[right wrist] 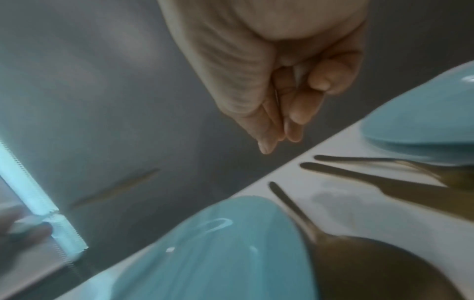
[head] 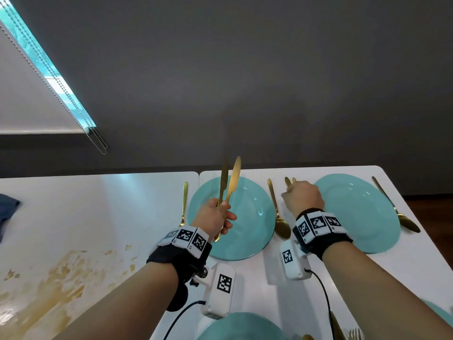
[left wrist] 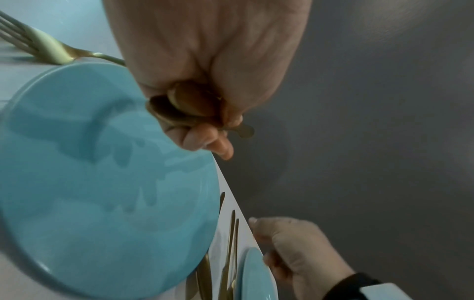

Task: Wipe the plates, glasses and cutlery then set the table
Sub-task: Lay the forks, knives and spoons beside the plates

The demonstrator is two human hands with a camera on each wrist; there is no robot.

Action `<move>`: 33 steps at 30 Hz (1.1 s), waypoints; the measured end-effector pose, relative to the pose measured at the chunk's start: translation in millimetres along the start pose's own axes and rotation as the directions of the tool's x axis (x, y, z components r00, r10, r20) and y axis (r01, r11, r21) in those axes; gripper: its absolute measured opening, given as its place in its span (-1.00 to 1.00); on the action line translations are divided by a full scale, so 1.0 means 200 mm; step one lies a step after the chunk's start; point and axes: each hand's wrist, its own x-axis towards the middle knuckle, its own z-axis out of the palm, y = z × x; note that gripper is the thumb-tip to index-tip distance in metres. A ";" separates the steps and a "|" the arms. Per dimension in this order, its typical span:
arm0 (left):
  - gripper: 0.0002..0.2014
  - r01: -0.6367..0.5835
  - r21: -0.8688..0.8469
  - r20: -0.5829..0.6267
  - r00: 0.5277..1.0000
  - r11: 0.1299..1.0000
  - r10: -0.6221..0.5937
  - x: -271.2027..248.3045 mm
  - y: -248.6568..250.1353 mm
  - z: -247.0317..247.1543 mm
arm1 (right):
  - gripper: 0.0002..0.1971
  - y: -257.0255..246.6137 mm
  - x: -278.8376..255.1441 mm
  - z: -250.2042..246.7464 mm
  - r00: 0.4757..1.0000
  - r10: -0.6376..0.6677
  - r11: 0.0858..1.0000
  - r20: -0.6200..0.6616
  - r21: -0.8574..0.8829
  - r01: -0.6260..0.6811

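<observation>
My left hand (head: 220, 213) grips two gold knives (head: 231, 182) by their handles, blades up, above the middle teal plate (head: 255, 231). In the left wrist view the handle ends (left wrist: 189, 103) show inside the curled fingers of the left hand (left wrist: 205, 138). My right hand (head: 302, 196) hovers between this plate and the right teal plate (head: 362, 217), over a gold knife (right wrist: 372, 180) and fork (right wrist: 384, 160) lying on the white table. The right hand (right wrist: 279, 130) holds nothing, its fingers pointing down together. A gold spoon (head: 279, 222) lies right of the middle plate.
A gold fork (head: 183, 202) lies left of the middle plate and another spoon (head: 402, 219) right of the right plate. Yellow-brown stains (head: 61, 278) cover the left table. A blue cloth (head: 7, 209) sits at the far left. A third teal plate (head: 240, 325) is near me.
</observation>
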 end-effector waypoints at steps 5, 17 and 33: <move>-0.78 0.004 0.053 0.062 0.998 0.999 -0.007 -0.09 -0.03 -0.01 | -0.72 -0.14 -0.33 -0.11 0.878 -0.478 0.878 0.020 0.013 0.478; -0.76 -0.027 0.356 0.299 0.950 0.934 -0.086 -0.53 -0.12 -0.19 | -0.71 -0.19 -0.93 -0.10 0.629 -0.706 0.618 0.326 -0.150 0.771; -0.78 -0.108 0.429 0.096 0.993 0.897 0.074 -0.84 -0.20 -0.68 | -0.81 -0.48 -1.42 -0.09 0.685 -0.610 0.641 0.397 -0.260 0.722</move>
